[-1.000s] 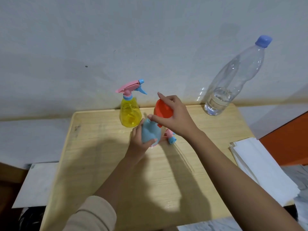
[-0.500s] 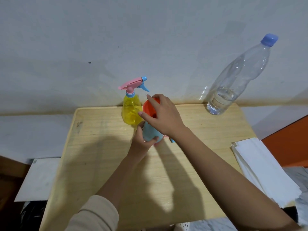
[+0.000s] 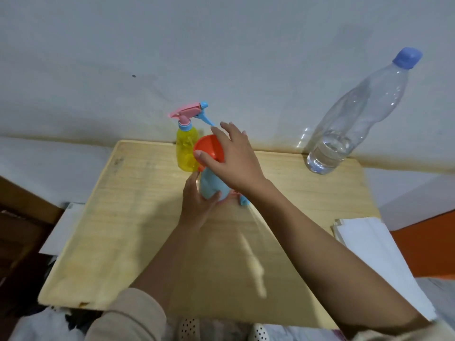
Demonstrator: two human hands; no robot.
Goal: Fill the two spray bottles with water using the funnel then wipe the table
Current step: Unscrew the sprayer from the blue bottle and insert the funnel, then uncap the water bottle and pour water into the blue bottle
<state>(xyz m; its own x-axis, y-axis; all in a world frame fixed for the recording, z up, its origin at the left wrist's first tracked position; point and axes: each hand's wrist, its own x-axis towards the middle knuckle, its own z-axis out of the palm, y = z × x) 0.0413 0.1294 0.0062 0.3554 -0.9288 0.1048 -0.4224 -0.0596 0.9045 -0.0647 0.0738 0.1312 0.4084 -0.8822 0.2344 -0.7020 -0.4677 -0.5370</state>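
Since a second ago: right hand carried the orange funnel from beside the blue bottle up onto its top; funnel went from tilted mid-air to seated over the neck. Left hand kept its hold on the bottle body throughout. Camera also shifted a bit, so the scene sat differently in frame.

Head view:
- Blue spray bottle stood upright on the wooden counter, mid-back area, sprayer head off. Left grip was wrapped around its lower body, thumb in front, fingers behind.
- Funnel sat in the blue bottle's mouth, bowl facing up and slightly toward the camera. Right grip was pinching the funnel rim: thumb on the near-left edge, remaining fingers spread loose over the far side.
- Yellow spray bottle stood just behind-left of the blue one, pink-and-blue trigger head still screwed on. Touching the funnel or just behind it: couldn't tell.
- A small blue part lay on the counter just right of the blue bottle, mostly hidden by the right wrist; likely the removed sprayer, not clear.
- Clear water bottle, blue cap on, stood at the counter's back-right corner, water only in the bottom portion.
- White paper stack sat off the right edge of the counter.
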